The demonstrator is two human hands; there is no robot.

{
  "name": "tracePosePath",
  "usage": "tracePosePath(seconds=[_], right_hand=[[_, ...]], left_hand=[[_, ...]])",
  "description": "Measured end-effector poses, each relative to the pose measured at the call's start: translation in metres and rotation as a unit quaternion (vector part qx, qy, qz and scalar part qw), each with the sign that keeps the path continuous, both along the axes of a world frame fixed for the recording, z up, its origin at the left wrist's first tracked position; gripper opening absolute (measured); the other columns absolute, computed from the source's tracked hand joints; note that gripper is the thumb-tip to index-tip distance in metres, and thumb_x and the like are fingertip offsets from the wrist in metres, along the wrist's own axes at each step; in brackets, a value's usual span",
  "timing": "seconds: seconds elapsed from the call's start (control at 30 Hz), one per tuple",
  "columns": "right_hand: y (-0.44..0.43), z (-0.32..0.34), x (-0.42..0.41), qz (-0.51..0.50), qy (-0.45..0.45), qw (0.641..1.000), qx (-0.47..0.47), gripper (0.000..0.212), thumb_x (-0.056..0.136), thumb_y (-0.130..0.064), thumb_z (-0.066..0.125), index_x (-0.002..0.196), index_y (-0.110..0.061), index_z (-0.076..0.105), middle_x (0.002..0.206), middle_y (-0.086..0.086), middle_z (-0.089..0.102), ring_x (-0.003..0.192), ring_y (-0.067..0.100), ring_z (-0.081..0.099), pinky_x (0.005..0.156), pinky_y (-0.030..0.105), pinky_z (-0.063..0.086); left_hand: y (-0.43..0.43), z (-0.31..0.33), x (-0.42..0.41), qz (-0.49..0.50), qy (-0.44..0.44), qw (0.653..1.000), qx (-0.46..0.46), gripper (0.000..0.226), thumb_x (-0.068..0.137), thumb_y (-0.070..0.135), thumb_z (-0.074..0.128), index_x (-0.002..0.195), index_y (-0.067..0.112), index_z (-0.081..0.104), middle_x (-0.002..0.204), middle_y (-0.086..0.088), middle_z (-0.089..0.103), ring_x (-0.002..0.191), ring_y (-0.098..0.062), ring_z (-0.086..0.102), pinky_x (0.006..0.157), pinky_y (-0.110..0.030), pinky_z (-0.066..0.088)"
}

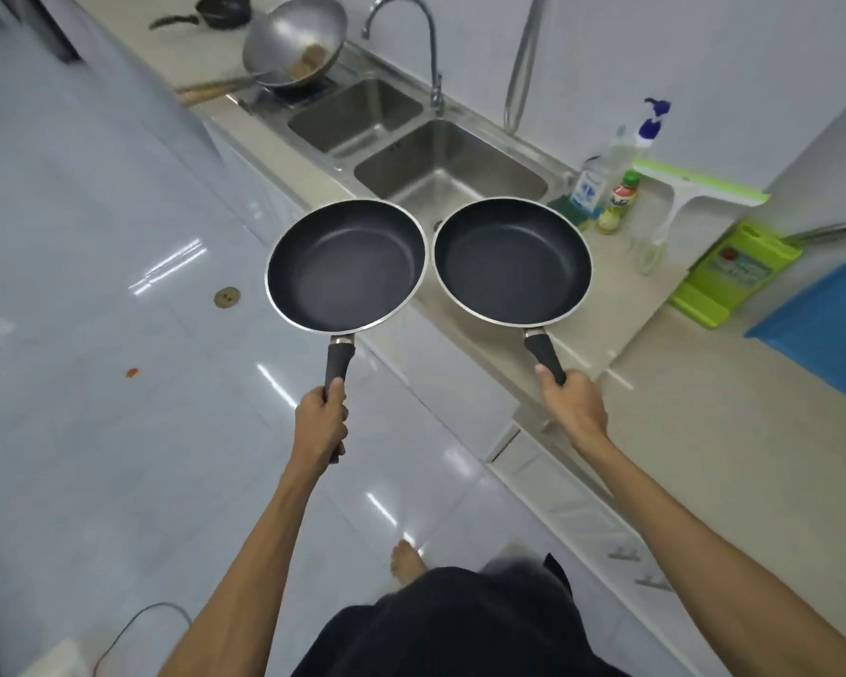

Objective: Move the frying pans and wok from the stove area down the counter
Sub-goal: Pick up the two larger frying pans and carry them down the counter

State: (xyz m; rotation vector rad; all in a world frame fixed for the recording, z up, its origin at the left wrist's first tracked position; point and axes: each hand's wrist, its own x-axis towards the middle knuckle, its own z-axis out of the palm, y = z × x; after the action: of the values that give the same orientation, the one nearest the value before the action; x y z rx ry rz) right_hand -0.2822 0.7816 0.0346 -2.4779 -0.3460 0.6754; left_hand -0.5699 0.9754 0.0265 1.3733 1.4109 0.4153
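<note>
Each hand [321, 422] [573, 403] grips a frying pan [347, 266] [512, 260] (level) beside the beige counter [714, 412].

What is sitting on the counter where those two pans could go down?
The green cutting board and blue board fill the far right. Bare counter lies beside the right hand, nothing visible blocking it.

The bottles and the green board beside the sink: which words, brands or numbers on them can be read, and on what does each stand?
No text can be read.
Clear bottle: blue and white label, print too blurred.
Small green-capped bottle: red and white label, letters too blurred.
Green board: a printed picture, words too small.
Blue-pump bottle: no readable label.
Frying pans: no marks show.
</note>
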Motion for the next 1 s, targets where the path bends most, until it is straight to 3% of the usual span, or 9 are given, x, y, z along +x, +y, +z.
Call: tracePosePath(seconds=[0.27,0.43,0.63,0.77,0.9,1.0], right_hand=[[0.136,0.004,-0.009,0.062,-0.009,0.998,-0.013,0.057,0.094,-0.059,0.051,0.1,-0.006,0.069,0.099,0.019,0.068,0.088,0.041,0.064,0.074,0.041,0.051],[0.234,-0.009,0.008,0.073,-0.016,0.997,-0.013,0.055,0.09,-0.063,0.052,0.079,-0.01,0.063,0.084,0.017,0.069,0.075,0.039,0.065,0.065,0.039,0.051],[0.377,-0.004,0.031,0.11,-0.017,0.994,-0.014,0.056,0.096,-0.058,0.052,0.08,-0.005,0.062,0.084,0.021,0.069,0.085,0.042,0.066,0.072,0.043,0.051],[0.479,0.01,0.043,0.136,-0.018,0.991,-0.006,0.055,0.098,-0.054,0.053,0.093,-0.001,0.067,0.093,0.024,0.071,0.092,0.043,0.067,0.076,0.043,0.05],[0.58,0.024,0.045,0.142,-0.026,0.989,0.016,0.052,0.095,-0.056,0.053,0.083,-0.007,0.064,0.076,0.015,0.068,0.087,0.042,0.068,0.065,0.038,0.044],[0.657,0.032,0.041,0.141,-0.022,0.989,0.034,0.058,0.09,-0.062,0.053,0.089,-0.006,0.068,0.086,0.021,0.072,0.087,0.042,0.071,0.075,0.045,0.054]], left_hand=[[0.113,-0.002,-0.051,0.065,0.01,0.998,-0.006,0.045,0.095,0.047,0.043,0.086,0.005,0.055,0.063,-0.002,0.048,0.034,-0.013,0.04,0.036,-0.025,0.034],[0.213,-0.009,-0.055,0.082,0.018,0.996,0.003,0.047,0.097,0.046,0.044,0.09,0.002,0.057,0.066,-0.004,0.049,0.04,-0.014,0.042,0.035,-0.024,0.035],[0.349,0.0,-0.037,0.096,0.01,0.995,-0.001,0.044,0.096,0.046,0.045,0.088,0.005,0.059,0.068,-0.005,0.052,0.04,-0.015,0.043,0.036,-0.025,0.035],[0.435,0.007,-0.027,0.117,0.004,0.993,-0.001,0.042,0.095,0.046,0.045,0.087,0.008,0.059,0.069,-0.005,0.052,0.044,-0.017,0.044,0.035,-0.024,0.035],[0.522,0.015,-0.026,0.137,-0.006,0.991,0.001,0.041,0.099,0.046,0.045,0.09,0.009,0.06,0.071,-0.006,0.054,0.046,-0.017,0.046,0.035,-0.024,0.036],[0.591,0.026,-0.032,0.153,-0.02,0.988,0.014,0.038,0.097,0.045,0.046,0.082,0.013,0.059,0.067,-0.002,0.052,0.039,-0.012,0.044,0.034,-0.021,0.033]])
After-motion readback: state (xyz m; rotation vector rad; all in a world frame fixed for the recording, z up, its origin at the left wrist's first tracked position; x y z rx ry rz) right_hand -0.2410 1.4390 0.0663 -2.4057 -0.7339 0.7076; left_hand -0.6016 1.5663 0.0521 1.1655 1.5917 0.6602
